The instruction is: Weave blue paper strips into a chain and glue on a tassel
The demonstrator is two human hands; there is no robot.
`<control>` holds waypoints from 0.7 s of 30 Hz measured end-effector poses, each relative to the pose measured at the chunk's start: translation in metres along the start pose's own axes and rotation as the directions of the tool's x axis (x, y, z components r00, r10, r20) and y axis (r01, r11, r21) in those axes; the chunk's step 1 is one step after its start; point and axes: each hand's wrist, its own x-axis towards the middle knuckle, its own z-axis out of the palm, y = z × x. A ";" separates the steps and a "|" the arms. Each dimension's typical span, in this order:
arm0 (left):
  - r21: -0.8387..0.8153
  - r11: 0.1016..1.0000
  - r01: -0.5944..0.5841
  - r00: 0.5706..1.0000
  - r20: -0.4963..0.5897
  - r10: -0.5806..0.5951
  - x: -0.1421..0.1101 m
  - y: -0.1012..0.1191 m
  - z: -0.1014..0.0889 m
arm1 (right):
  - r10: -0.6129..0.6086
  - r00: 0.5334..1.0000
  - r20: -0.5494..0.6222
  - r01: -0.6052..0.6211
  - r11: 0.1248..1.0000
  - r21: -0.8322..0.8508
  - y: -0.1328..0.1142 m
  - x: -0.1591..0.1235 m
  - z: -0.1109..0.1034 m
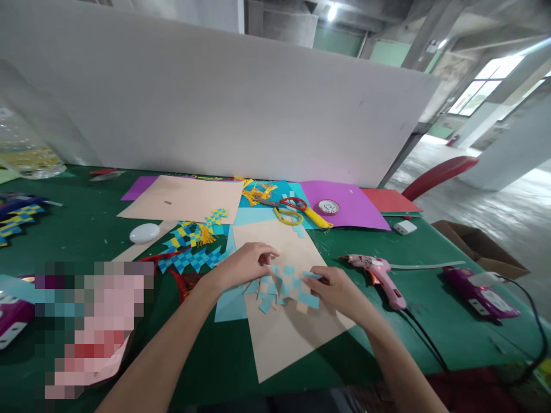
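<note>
- Blue-and-peach woven paper [289, 283] was over the peach sheet [293, 347]
- Right hand [334, 287] pinched its right edge
- Left hand [247, 264] curled at upper left edge; could not tell if gripping
- Glue gun [381, 278] lay to right

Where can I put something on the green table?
Bare table shows between the white oval thing and the far-left blue-yellow strip, and between the pink glue gun and purple power strip at right. It's crowded in the middle: woven paper, left hand, right hand and scissors.
</note>
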 end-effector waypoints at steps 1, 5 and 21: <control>-0.046 0.999 0.020 1.000 0.000 -0.020 0.000 0.001 0.000 | -0.005 1.000 0.007 0.005 1.000 -0.016 0.002 -0.003 0.000; -0.186 0.982 0.040 0.997 -0.060 -0.052 0.000 0.007 -0.003 | -0.004 0.999 0.053 0.005 1.000 -0.027 0.010 -0.014 -0.003; -0.295 0.955 -0.010 0.955 -0.285 -0.078 0.017 -0.002 0.014 | 0.146 0.989 0.006 -0.127 0.877 -0.464 0.004 -0.035 0.001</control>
